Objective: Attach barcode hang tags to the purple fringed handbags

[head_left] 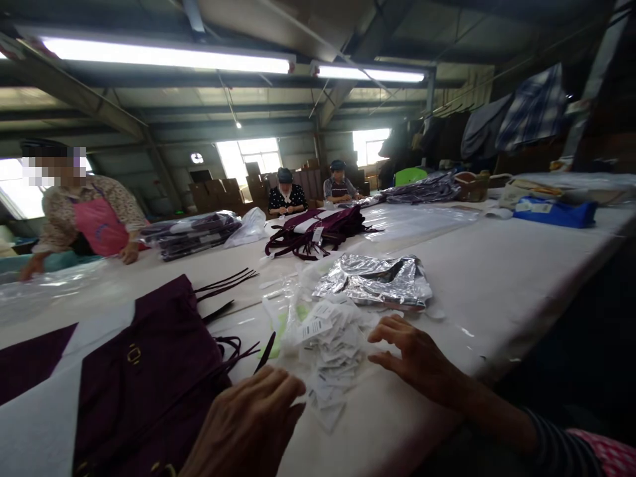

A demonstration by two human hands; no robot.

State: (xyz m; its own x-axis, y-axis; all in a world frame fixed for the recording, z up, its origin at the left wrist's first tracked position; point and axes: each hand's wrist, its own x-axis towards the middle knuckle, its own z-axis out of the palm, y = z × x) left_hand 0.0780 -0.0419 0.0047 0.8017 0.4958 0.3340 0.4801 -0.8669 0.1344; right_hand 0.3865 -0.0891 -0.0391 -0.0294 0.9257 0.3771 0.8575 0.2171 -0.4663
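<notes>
A dark purple bag with brass-coloured buckles and thin straps lies flat on the table at the left. My left hand is over its near right edge, fingers curled and closed; whatever they may hold is hidden. A dark strap end sticks up just behind those knuckles. To the right of this hand lies a loose heap of white printed tags. My right hand hovers at the heap's right side, thumb and fingers apart, with nothing between them. White paper lies by the bag's left side.
Crumpled clear plastic lies behind the tags. Farther back are stacked purple bags and plastic-wrapped bundles. A blue tray is at the far right. A co-worker in a pink apron stands left; two people sit beyond.
</notes>
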